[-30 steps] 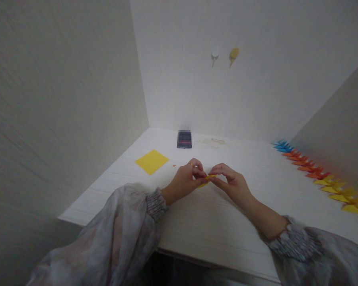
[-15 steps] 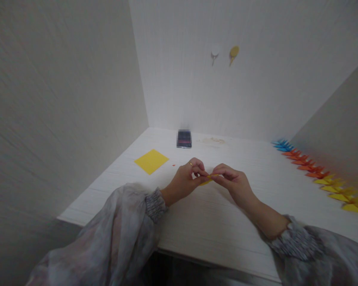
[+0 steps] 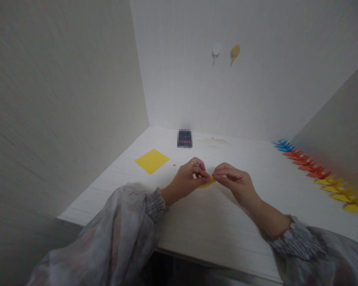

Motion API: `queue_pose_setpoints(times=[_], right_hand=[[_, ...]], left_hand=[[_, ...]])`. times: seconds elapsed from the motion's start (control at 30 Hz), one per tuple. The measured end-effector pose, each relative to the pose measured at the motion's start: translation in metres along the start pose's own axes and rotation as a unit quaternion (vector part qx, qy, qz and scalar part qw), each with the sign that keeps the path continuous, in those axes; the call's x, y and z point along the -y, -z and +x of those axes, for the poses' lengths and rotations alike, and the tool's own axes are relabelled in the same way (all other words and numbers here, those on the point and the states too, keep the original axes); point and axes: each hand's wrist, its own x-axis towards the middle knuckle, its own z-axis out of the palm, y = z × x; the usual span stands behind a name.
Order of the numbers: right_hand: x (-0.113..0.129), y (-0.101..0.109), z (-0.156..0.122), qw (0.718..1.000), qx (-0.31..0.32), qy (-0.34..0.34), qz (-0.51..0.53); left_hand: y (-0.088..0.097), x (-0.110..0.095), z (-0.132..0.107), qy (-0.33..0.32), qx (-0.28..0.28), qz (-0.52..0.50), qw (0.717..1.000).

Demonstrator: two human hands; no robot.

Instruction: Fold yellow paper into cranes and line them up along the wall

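Note:
A small piece of folded yellow paper (image 3: 207,183) is pinched between my two hands, low over the middle of the table. My left hand (image 3: 188,177) grips it from the left with thumb and fingers closed, a ring on one finger. From the right, the fingertips of my right hand (image 3: 234,179) are closed on its other end. The fingers cover much of the paper, so its full shape is hidden. A flat square of yellow paper (image 3: 152,161) lies beyond my left hand, with a tiny red scrap (image 3: 174,165) beside it.
Folded paper figures stand in a row along the right side: blue (image 3: 283,145), orange (image 3: 307,163) and yellow (image 3: 343,194). A dark blurred object (image 3: 184,138) sits near the back wall. Two hooks, white (image 3: 216,51) and yellow (image 3: 235,51), are on that wall. The white table (image 3: 214,230) ends before me.
My right fingertips have shifted slightly on the folded yellow paper, and the orange-looking edge between the hands no longer shows. Both hands stay in nearly the same place.

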Motion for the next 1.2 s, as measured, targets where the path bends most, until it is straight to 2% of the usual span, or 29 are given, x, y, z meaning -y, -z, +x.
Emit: queue_pose_setpoints(times=[0.2,0.3,0.5,0.7,0.93,1.1,1.2], right_hand=[[0.003,0.012,0.004,0.993,0.049,0.067,-0.085],[0.006,0.013,0.005,0.981,0.087,0.076,-0.154],[0.005,0.012,0.004,0.961,0.109,0.08,-0.24],[0.004,0.012,0.003,0.965,0.104,0.057,-0.236],[0.001,0.013,0.004,0.986,0.052,0.004,-0.155],[0.004,0.009,0.006,0.979,0.09,0.047,-0.179],[0.006,0.007,0.006,0.978,0.088,0.059,-0.179]], left_hand=[[0.002,0.006,0.001,0.019,0.007,0.014,1.0],[0.001,0.007,0.0,0.017,0.008,0.017,1.0],[0.001,0.001,-0.001,0.001,-0.005,0.065,0.998],[0.0,-0.001,-0.001,-0.005,-0.006,0.078,0.997],[0.002,-0.003,-0.001,-0.02,-0.026,0.115,0.993],[0.0,-0.004,-0.003,-0.03,-0.017,0.108,0.994],[0.0,-0.006,-0.003,-0.024,-0.015,0.105,0.994]])
